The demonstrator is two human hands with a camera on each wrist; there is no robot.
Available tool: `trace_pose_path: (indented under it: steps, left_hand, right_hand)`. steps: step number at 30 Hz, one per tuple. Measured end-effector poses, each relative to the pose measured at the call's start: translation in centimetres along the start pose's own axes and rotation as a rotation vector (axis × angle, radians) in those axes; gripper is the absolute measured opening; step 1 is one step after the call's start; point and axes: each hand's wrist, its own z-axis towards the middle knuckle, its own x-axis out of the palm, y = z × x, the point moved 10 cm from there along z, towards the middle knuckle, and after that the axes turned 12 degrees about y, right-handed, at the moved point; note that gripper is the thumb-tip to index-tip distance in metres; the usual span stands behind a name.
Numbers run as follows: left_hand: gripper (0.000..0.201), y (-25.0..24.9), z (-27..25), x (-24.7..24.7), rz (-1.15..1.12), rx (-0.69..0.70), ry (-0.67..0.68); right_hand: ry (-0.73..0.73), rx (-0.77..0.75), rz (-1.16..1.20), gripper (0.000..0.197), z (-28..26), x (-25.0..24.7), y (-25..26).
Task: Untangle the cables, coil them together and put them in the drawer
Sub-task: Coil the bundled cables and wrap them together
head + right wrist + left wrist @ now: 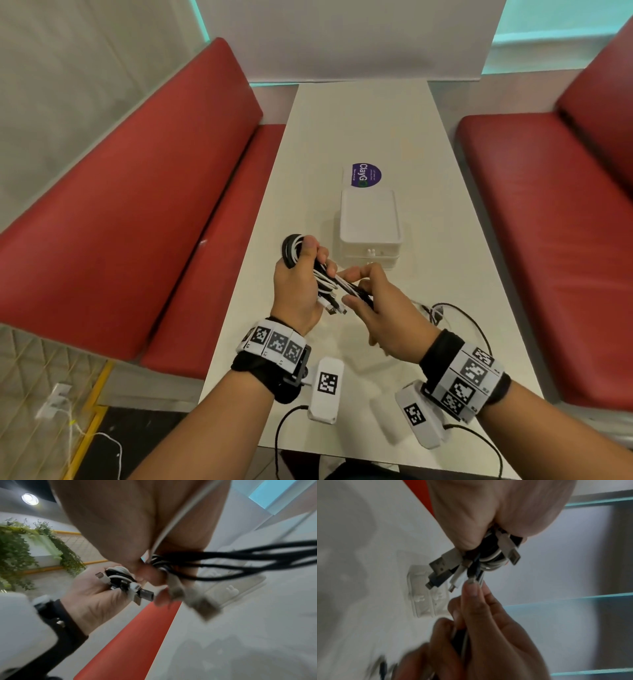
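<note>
My left hand [317,262] grips a coil of black and white cables [291,247] above the white table [359,113]; several plugs [442,566] stick out below the fist. My right hand [356,289] pinches black and white strands [346,286] that run out of the coil. In the right wrist view the black strands [248,561] trail off to the right, and the left hand [96,596] holds the coil [120,577]. Loose cable tails [448,310] lie on the table behind my right wrist. The white drawer unit [370,222] stands just beyond the hands, with its drawers closed.
Red bench seats flank the table, one on the left [120,205] and one on the right [548,222]. A purple sticker [365,174] lies beyond the drawer unit. A white partition [349,37] closes the table's far end.
</note>
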Motion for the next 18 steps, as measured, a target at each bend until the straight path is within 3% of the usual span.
trace_pose_path:
  steps: [4,8,13,16,18]
  left_hand:
    - [0.038,-1.3,0.5,-0.1,0.007,0.059,0.011]
    - [0.024,-2.2,0.8,0.1,0.164,0.073,0.087]
    - [0.042,-1.9,1.6,-0.5,0.25,0.094,0.166]
    - [0.046,-1.7,2.0,-0.2,0.203,0.079,0.229]
    - [0.047,-2.0,2.2,0.0,0.171,0.075,0.286]
  right_hand:
    - [0.046,0.135,0.056,0.03,-0.3,0.3,-1.3]
    - [0.159,0.126,0.075,0.033,-0.4,1.7,-1.6]
    - [0.187,0.113,-0.255,0.016,0.1,1.6,-1.4]
    - [0.156,0.093,-0.319,0.025,-0.1,1.4,-1.3]
    - [0.07,0.071,-0.321,0.021,-0.2,0.5,-1.1]
